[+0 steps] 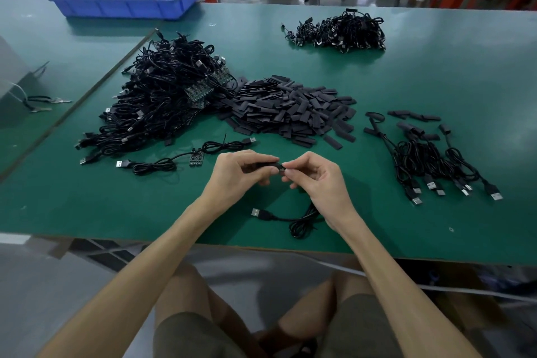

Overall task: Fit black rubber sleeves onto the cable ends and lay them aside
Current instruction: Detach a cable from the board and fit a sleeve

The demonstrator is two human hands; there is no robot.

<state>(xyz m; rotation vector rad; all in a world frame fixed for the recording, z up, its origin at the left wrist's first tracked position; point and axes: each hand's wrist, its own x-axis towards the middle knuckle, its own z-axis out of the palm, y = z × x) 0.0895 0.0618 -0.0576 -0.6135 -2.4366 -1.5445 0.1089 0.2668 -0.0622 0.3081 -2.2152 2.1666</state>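
At the middle of the green table (436,81), the left hand (241,171) pinched a black sleeve (261,166) between thumb and curled fingers. The right hand (313,180), touching it fingertip to fingertip, pinched the end of a cable (299,221). The rest of that cable coiled on the table at 6 o'clock from the hands, its USB plug lying to the left. How far the end sat inside the sleeve could not be told, as the fingers hid the join; this fitting looked under way, not finished.

A small batch of sleeved cables (430,160) lay aside at 3 o'clock, and a bigger heap of cables (340,32) sat well apart at 1 o'clock, though whether those were sleeved was too small to tell. Much appeared left to do: a large tangle of unsleeved cables (162,96) with bare green boards at 10 o'clock, 2 loose cables (186,158) just beside the left hand at 9 o'clock, and a broad pile of spare sleeves (290,110) at 12 o'clock. Judged by the piles, the job seemed well short of halfway.
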